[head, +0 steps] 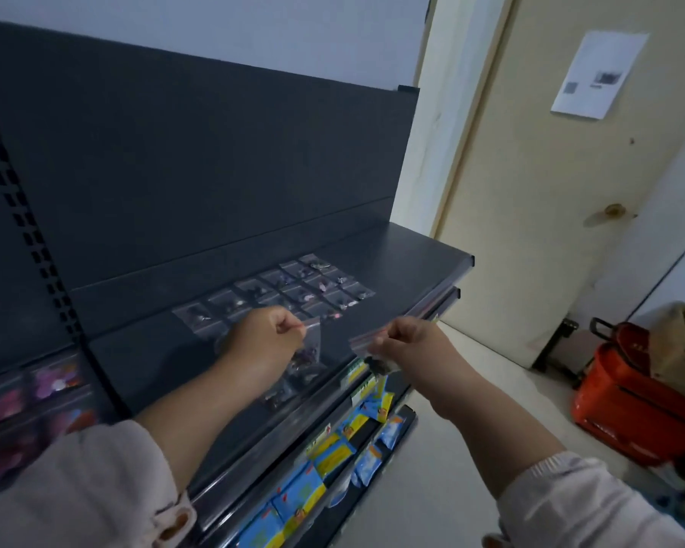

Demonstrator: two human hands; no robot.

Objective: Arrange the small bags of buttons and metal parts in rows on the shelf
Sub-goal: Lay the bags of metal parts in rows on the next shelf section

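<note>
Several small clear bags [293, 288] of buttons and metal parts lie in rows on the dark shelf [412, 251]. My left hand [264, 336] pinches the red-striped top of a clear bag [307, 355] with dark pieces inside, hanging just above the shelf. My right hand [406, 336] pinches another clear bag [372, 352] by its red-striped top, holding it over the shelf's front edge; dark parts sag at its bottom. More loose bags [281, 395] lie under my left forearm near the front edge.
The shelf's dark back panel [198, 160] rises behind the rows. Blue and yellow packets [333, 452] hang on lower shelves. Pink items [52, 381] fill the left bay. A red basket [633, 401] stands on the floor by a beige door [550, 172].
</note>
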